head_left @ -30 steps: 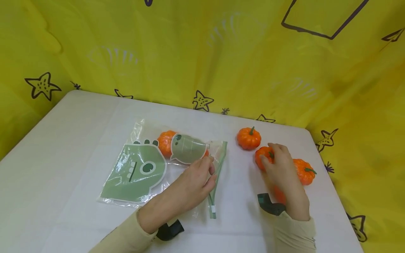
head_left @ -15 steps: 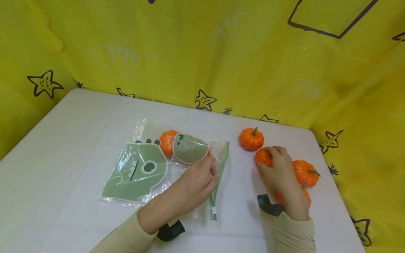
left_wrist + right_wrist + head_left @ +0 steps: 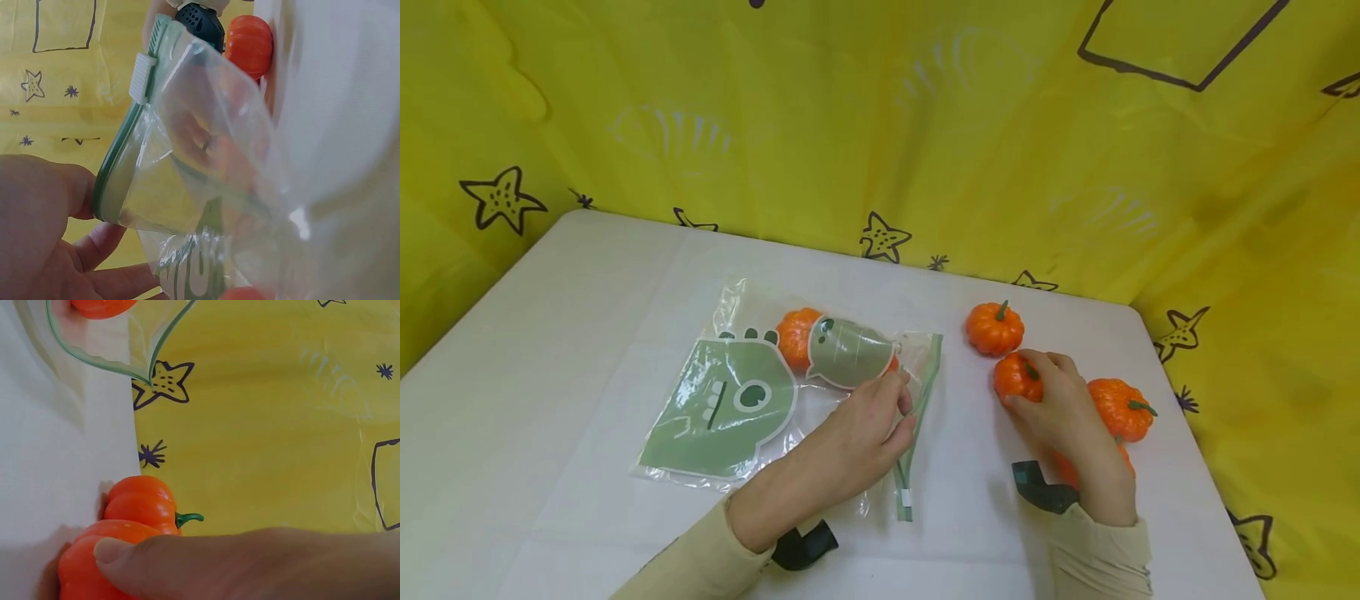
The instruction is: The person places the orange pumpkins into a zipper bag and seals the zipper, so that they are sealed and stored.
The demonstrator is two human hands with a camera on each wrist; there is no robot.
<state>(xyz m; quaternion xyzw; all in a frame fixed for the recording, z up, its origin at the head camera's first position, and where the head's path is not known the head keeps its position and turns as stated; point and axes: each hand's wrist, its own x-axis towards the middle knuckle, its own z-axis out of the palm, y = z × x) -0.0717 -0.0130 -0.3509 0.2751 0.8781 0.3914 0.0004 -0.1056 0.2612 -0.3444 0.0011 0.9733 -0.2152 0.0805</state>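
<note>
A clear zip bag (image 3: 711,412) with a green dinosaur print lies on the white table, an orange toy pumpkin (image 3: 795,337) inside it. My left hand (image 3: 853,437) pinches the bag's mouth at the green zip edge (image 3: 119,147); in the left wrist view the mouth gapes. To the right of the bag, my right hand (image 3: 1067,412) grips another small pumpkin (image 3: 1017,379) between thumb and fingers. The right wrist view shows the thumb (image 3: 125,556) across this held pumpkin (image 3: 84,569). Its far side is hidden by the fingers.
One pumpkin (image 3: 995,328) sits just behind the held one. Two more, a pumpkin (image 3: 1122,408) and a partly hidden pumpkin (image 3: 1126,458), are beside my right forearm. A white slider (image 3: 906,497) is at the zip's near end. Yellow printed cloth (image 3: 820,125) borders the table.
My right hand has closed round the pumpkin and shifted it slightly left. My left hand has kept its place at the bag's mouth.
</note>
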